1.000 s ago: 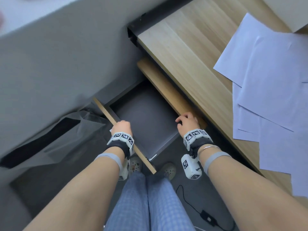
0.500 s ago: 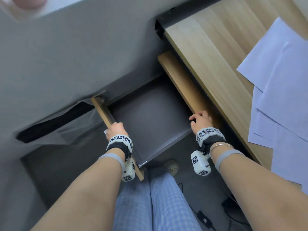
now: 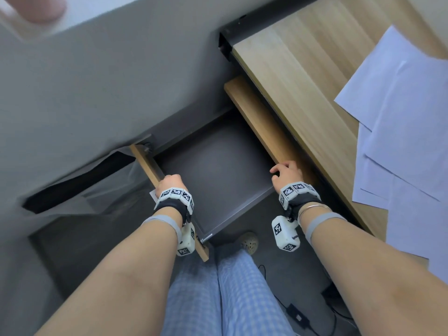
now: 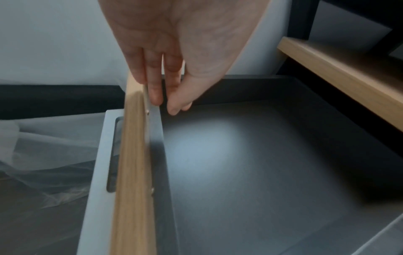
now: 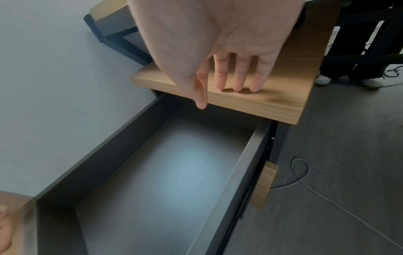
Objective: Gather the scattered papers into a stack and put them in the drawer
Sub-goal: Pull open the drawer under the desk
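Now | left hand (image 3: 170, 183) fingers (image 4: 155, 89) pinching drawer (image 3: 218, 163) front | right hand (image 3: 287, 171) fingers (image 5: 240, 75) straight, touching wooden panel (image 5: 257, 101)

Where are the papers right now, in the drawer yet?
Not yet: in the head view the papers lie spread on the wooden desk at the right, beyond the right hand; the open drawer holds nothing.

The drawer (image 3: 218, 170) stands pulled out below the table (image 3: 303, 76) edge — papers (image 3: 400, 132) lie overlapping on the table, right of the drawer.
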Available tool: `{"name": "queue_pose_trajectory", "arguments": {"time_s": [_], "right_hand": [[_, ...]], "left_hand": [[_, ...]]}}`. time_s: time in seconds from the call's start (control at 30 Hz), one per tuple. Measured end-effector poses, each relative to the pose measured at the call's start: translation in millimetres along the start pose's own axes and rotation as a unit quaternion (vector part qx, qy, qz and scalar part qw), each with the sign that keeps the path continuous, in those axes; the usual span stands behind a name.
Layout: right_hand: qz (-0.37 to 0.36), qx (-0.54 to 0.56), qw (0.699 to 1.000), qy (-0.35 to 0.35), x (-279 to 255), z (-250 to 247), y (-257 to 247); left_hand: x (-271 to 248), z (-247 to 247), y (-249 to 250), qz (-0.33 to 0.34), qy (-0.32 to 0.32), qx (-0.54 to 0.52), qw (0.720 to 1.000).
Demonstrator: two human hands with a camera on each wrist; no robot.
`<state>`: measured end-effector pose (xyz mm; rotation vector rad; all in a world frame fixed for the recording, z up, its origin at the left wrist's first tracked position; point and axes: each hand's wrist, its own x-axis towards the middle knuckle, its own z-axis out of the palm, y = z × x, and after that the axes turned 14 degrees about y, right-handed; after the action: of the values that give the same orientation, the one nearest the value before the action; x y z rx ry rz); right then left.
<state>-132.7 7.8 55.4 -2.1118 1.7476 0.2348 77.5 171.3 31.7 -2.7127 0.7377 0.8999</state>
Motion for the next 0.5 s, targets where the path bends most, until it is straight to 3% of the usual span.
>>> {"name": "queue_pose_trajectory", "arguments": {"time_s": [0.23,0.5], "right_hand": [[-0.026,0.055,0.998,-0.002,-4,-48,-10],[0.003,0.151,0.986,0.075,0,-137,12]], "left_hand": [[-17,-56,49,0.078,0.027,-0.013,0.996],[-57,-140,168,0.206,0.107,-0.034,0.972]]}}
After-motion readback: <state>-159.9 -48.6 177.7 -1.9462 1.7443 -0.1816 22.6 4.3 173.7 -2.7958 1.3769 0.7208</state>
